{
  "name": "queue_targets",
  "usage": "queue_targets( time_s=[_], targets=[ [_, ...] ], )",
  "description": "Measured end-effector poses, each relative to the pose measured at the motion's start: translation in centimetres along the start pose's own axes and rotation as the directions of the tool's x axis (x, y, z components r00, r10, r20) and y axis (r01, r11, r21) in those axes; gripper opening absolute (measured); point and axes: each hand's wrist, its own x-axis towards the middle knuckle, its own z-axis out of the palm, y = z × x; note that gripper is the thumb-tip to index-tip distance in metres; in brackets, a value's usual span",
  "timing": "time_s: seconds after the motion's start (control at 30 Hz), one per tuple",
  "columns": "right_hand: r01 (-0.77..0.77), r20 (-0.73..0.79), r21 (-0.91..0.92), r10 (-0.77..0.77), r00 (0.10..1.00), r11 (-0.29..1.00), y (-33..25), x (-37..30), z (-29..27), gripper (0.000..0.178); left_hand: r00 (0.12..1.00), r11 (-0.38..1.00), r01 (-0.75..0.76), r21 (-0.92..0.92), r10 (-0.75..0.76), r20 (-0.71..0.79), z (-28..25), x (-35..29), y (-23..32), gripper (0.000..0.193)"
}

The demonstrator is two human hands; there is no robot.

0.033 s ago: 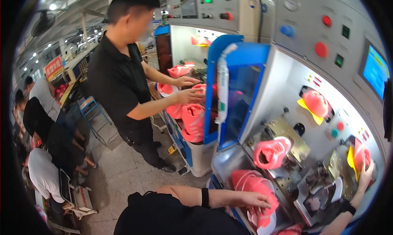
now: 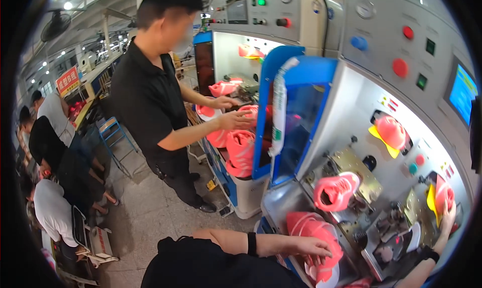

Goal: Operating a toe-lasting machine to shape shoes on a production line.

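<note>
My left hand (image 2: 312, 248) hangs over a stack of coral shoe uppers (image 2: 306, 225) on the machine's metal tray, fingers loosely bent and apart, gripping nothing that I can see. At the far right, my right hand (image 2: 447, 218) is closed round the side of a coral shoe upper (image 2: 442, 191) with a yellow piece along its edge, at the machine's right station. Another coral shoe upper (image 2: 335, 191) sits on the left station, its opening facing me. Above it, one more coral upper with a yellow edge (image 2: 390, 131) is fitted against the lit back wall.
Metal plates and clamps (image 2: 389, 233) fill the lower part of the lit machine. A control panel (image 2: 391, 42) with buttons and a screen is above. To the left stands a blue-framed door (image 2: 304, 122). Beyond it, a co-worker (image 2: 145, 97) handles coral uppers at a similar machine.
The whole view has shifted slightly, so the machine sits a little further right and lower in the picture. Both my hands keep their places.
</note>
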Motion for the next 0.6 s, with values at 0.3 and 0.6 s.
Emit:
queue_targets(
  time_s=[0.3, 0.6],
  targets=[
    [-0.159, 0.036, 0.205, 0.155, 0.987, 0.966, -12.8, -7.8, 0.7, 0.035, 0.990, 0.978, -0.138, -0.158, 0.143, 0.021, -8.7, -6.1, 1.5, 0.029],
    [-0.323, 0.200, 0.254, 0.277, 0.940, 0.912, -20.5, -22.0, -5.3, 0.031, 0.994, 0.976, 0.013, -0.218, 0.011, 0.105, -15.6, -6.8, 1.3, 0.035]
  ],
)
